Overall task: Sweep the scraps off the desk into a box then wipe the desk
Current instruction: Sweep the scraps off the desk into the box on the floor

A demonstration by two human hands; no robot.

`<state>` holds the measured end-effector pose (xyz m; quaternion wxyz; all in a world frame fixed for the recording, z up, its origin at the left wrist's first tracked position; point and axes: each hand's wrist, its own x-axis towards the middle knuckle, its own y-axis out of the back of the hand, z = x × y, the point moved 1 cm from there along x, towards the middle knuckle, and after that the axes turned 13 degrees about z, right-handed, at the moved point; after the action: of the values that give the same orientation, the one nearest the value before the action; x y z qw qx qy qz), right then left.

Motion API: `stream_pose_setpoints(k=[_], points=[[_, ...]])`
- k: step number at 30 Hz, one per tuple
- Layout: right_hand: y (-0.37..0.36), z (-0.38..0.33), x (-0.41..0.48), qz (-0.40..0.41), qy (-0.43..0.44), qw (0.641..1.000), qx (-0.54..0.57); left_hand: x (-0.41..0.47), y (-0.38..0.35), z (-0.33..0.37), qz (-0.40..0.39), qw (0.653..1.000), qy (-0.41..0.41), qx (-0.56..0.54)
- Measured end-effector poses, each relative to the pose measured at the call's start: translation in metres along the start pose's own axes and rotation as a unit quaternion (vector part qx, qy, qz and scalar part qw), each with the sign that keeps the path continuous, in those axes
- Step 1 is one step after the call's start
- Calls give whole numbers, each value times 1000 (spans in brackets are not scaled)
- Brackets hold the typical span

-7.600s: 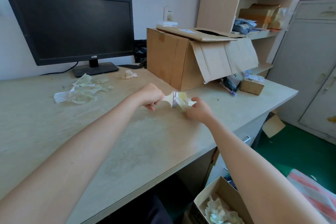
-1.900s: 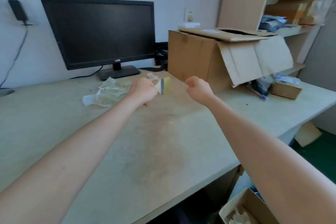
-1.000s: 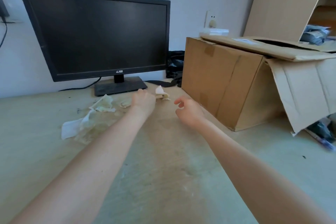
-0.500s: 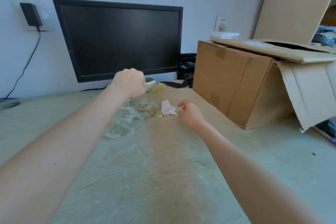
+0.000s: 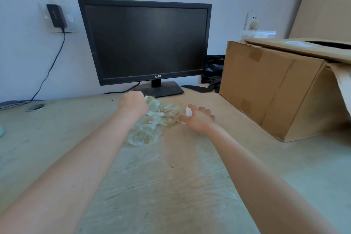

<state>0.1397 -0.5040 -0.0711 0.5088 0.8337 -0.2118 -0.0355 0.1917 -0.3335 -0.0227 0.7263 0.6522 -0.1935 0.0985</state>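
A loose pile of pale, crumpled scraps (image 5: 152, 125) lies on the worn desk (image 5: 171, 186) in front of the monitor stand. My left hand (image 5: 133, 105) is fisted at the pile's far left edge, gripping a small brush; only its pale bristles (image 5: 149, 99) show, touching the scraps. My right hand (image 5: 198, 119) rests on the desk at the pile's right side, fingers spread and cupped toward it. A small white scrap (image 5: 189, 111) sits against its thumb side.
A black monitor (image 5: 146, 42) stands at the back with its base just behind the pile. A large cardboard box (image 5: 269, 85) lies on the desk to the right. A black bag (image 5: 212, 70) sits between them. A cable hole (image 5: 35, 107) is at far left.
My left hand has come down from above the scraps to desk level at the pile's far edge. My right hand opened beside the pile, and the scraps are bunched closer together.
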Motion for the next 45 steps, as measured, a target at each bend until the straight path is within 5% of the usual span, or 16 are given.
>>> stream_pose_setpoints(k=[14,23,33,45], points=[[-4,12,8,4,-41,999,3,15,-12,40,64,990,-61,-111],[-12,18,13,13,-44,997,63,-4,-28,55,-35,990,-96,-98],[-8,16,1,-17,-62,982,179,-23,-26,52,-136,939,4,-317],[35,16,-39,42,-65,987,142,-57,-2,69,-160,874,123,-441]])
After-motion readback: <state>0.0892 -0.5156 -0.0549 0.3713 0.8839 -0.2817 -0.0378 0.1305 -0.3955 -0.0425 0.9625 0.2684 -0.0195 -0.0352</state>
